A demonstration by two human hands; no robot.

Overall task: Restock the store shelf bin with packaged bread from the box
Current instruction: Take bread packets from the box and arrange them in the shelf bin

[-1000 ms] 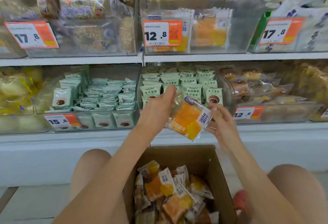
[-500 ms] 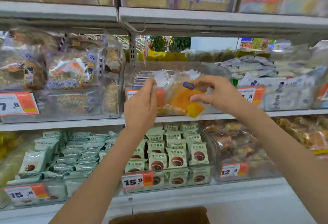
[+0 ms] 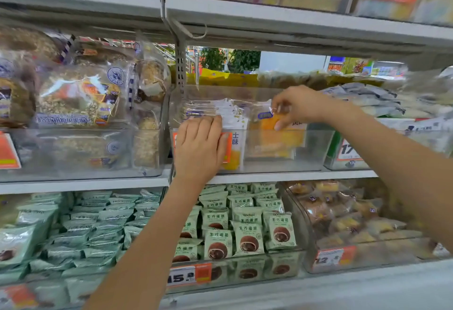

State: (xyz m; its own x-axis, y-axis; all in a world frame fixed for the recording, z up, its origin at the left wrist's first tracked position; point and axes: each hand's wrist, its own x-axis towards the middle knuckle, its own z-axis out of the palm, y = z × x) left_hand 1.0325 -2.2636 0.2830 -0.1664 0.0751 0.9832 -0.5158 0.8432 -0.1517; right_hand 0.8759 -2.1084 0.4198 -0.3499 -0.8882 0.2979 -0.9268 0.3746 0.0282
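Note:
A clear plastic bin [image 3: 315,149] stands on the middle shelf, straight ahead. Inside it, my right hand [image 3: 300,106] pinches the top edge of an orange packaged bread [image 3: 277,139], which stands upright behind the front wall. More packs of the same bread [image 3: 232,119] stand in the bin's left part. My left hand [image 3: 198,145] lies over the bin's front wall and its price tag, fingers together and hooked at the rim beside those packs. The box is out of view.
Bags of grainy bread [image 3: 81,98] fill the bin to the left, grey-white packs [image 3: 367,102] the bin to the right. The upper shelf's edge [image 3: 269,22] hangs low over the bin. Below sit green snack packs [image 3: 245,226] and small pastries [image 3: 343,216].
Both hands carried the orange bread pack up from over the box to the middle shelf. The right hand lowered it into the bin, and the left hand moved to the bin's front wall.

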